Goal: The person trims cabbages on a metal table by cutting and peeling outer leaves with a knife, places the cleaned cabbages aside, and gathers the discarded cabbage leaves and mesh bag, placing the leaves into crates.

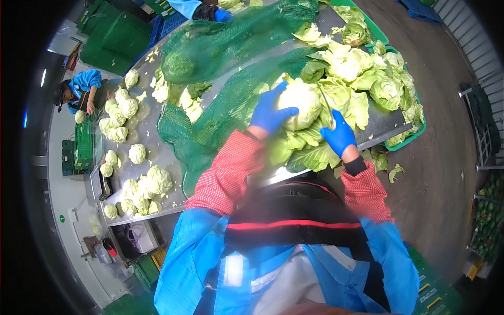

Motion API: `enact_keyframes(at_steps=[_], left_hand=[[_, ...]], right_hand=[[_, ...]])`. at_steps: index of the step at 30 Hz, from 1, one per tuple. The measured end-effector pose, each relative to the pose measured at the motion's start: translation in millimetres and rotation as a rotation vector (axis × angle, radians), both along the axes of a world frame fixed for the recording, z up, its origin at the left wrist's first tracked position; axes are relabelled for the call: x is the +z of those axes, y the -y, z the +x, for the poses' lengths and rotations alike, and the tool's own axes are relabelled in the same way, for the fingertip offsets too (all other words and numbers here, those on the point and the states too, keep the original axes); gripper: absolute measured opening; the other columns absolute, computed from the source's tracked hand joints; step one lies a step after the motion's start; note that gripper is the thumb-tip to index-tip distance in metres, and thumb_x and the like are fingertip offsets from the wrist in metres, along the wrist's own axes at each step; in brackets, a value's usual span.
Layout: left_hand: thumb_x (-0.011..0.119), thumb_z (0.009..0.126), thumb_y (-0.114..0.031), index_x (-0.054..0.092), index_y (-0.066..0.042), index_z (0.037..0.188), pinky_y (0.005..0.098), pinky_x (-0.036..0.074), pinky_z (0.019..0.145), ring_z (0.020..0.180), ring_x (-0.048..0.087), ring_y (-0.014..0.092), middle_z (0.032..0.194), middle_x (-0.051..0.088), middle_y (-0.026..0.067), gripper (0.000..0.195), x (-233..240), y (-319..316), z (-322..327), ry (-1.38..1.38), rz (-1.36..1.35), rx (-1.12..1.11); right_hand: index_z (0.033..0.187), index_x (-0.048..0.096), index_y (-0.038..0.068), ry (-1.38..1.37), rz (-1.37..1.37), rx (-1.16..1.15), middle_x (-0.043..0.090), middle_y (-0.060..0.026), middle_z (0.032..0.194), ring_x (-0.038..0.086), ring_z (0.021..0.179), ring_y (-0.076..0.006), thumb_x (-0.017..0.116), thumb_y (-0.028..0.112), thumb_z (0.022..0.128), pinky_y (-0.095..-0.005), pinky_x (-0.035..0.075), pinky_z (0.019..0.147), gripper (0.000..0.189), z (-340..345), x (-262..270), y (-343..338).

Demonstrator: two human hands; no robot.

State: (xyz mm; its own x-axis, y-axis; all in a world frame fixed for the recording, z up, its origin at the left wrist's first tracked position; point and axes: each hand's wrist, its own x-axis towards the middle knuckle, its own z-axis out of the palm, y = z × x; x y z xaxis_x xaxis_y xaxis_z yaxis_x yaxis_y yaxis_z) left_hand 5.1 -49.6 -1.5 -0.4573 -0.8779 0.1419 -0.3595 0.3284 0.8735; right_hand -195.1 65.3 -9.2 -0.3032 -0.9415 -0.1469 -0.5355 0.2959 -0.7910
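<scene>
My left hand (269, 109), in a blue glove, is spread against the left side of a pale cabbage head (301, 103). A knife (326, 100) with a thin dark blade is gripped in my right hand (340, 132), also gloved in blue; its blade points away from me, along the right side of the cabbage. Loose green outer leaves (315, 157) lie under and around the head. Beside my left hand a green mesh net (228, 106) is spread over the metal table (220, 71).
Several trimmed cabbages (147, 187) sit at the table's left. Leaves are heaped over a green crate (419, 132) at the right edge. A co-worker (82, 88) stands at the far left; another's gloved hand (223, 15) is at the top. Fallen leaves (395, 172) lie on the floor.
</scene>
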Motion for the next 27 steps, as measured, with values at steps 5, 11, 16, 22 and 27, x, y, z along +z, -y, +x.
enact_keyframes(at_steps=[5,11,16,22,27], left_hand=[[0.078,0.060,-0.038,0.038,-0.001,0.130,0.0397,0.033,0.100,0.119,0.040,0.034,0.125,0.045,0.0200,0.088,17,-13,-23,0.171,-0.357,-0.040],[0.079,0.054,-0.043,0.036,0.000,0.131,0.0421,0.036,0.095,0.110,0.044,0.036,0.118,0.047,0.0222,0.098,18,-8,-49,0.209,-0.209,0.006],[0.078,0.054,-0.046,0.035,0.003,0.131,0.0416,0.040,0.091,0.108,0.046,0.036,0.114,0.048,0.0248,0.101,21,-3,-63,0.291,-0.082,0.041],[0.079,0.054,-0.040,0.035,0.004,0.129,0.0426,0.040,0.091,0.105,0.046,0.037,0.113,0.048,0.0243,0.098,11,-12,-61,0.250,-0.264,0.041],[0.080,0.055,-0.037,0.034,0.002,0.131,0.0420,0.037,0.095,0.111,0.045,0.035,0.118,0.046,0.0221,0.098,8,-12,-49,0.153,-0.260,-0.009]], right_hand=[[0.124,0.048,0.010,-0.051,0.094,-0.102,0.055,-0.0195,0.118,0.055,0.103,-0.0366,0.056,0.033,0.082,-0.0399,0.044,0.087,0.049,1,1,-9],[0.103,0.057,0.011,-0.426,-0.275,-0.046,0.062,-0.0145,0.091,0.061,0.077,-0.0336,0.049,0.030,0.088,-0.0405,0.049,0.066,0.025,7,32,-1],[0.084,0.052,0.012,-0.595,-0.165,-0.017,0.059,-0.0132,0.079,0.059,0.063,-0.0344,0.050,0.027,0.086,-0.0438,0.047,0.055,0.016,1,8,8],[0.097,0.055,0.009,-0.273,0.004,-0.084,0.063,-0.0185,0.095,0.060,0.086,-0.0359,0.045,0.037,0.089,-0.0431,0.046,0.074,0.031,-41,24,38],[0.120,0.047,0.017,-0.267,-0.049,-0.095,0.062,-0.0174,0.101,0.060,0.091,-0.0352,0.059,0.039,0.079,-0.0407,0.047,0.076,0.048,-20,19,63]])
